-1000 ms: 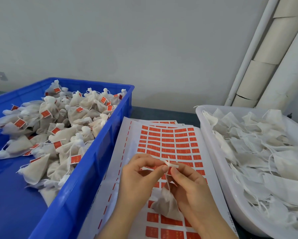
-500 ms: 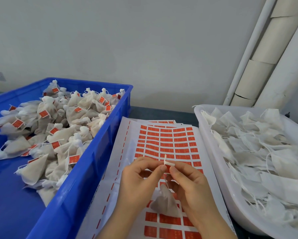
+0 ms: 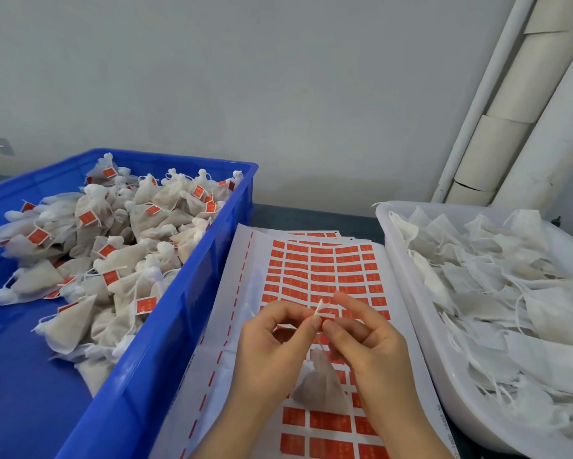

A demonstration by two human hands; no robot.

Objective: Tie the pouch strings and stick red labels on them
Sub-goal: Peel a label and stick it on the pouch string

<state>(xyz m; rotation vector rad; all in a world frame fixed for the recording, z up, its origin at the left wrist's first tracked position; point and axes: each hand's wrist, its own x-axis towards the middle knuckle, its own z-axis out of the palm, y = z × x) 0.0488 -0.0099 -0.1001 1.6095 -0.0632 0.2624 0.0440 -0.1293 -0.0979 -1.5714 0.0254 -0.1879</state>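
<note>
Head view only.
- Left hand (image 3: 268, 349) and right hand (image 3: 377, 349) meet above the near half of the label sheet (image 3: 261, 250), between the two bins.
- Each hand pinches the string (image 3: 318, 309) with thumb and forefinger. The fingertips nearly touch, and short white ends stick up between them. The right forefinger lies straighter than the rest.
- The pouch (image 3: 321, 385) hangs just below the pinch, between the palms. Its neck is up and its long axis runs from the fingers toward the near edge.
- Likely step: drawing the knot tight. No label on this string yet.
- Red labels (image 3: 321, 270) lie directly under and just far of the fingertips, about equally near both hands.
- Blue crate (image 3: 165, 352), left: labelled pouches (image 3: 112, 260).
- White tub (image 3: 414, 293), right: unlabelled pouches (image 3: 497, 293).
</note>
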